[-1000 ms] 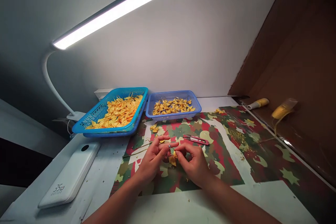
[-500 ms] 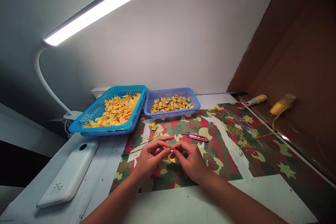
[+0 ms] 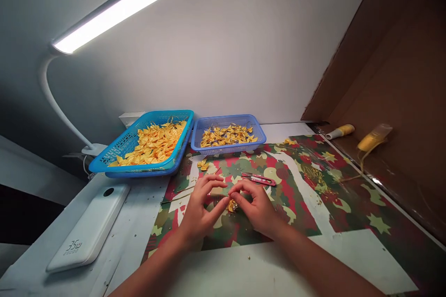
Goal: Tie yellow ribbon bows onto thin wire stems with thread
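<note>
A small yellow ribbon bow [image 3: 232, 205] with shiny bits at its side hangs at the fingertips of my right hand [image 3: 258, 206], whose thumb and forefinger are pinched together. Just left of it, my left hand [image 3: 204, 206] is open, its thumb and fingers spread, with the thumb tip close to the bow. Beyond the hands, pink-handled thread snips [image 3: 261, 179] lie on the camouflage-patterned sheet [image 3: 296, 222]. Another yellow bow [image 3: 202, 164] rests past my left fingers. Thin dark stems [image 3: 176, 200] stick out beside the left hand, partly covered by it.
A blue basket [image 3: 104, 158] heaped with yellow bows stands back left, beside a smaller periwinkle basket [image 3: 228, 150] of bows. A white power bank [image 3: 88, 227] lies left under a lamp [image 3: 52, 97]. Yellow thread spools [image 3: 374, 138] and a cardboard wall [image 3: 400, 55] are at right.
My left hand has let go and opened, drawing slightly away from the bow. The right hand keeps its pinch, and more of the bow shows. The view has shifted slightly.
</note>
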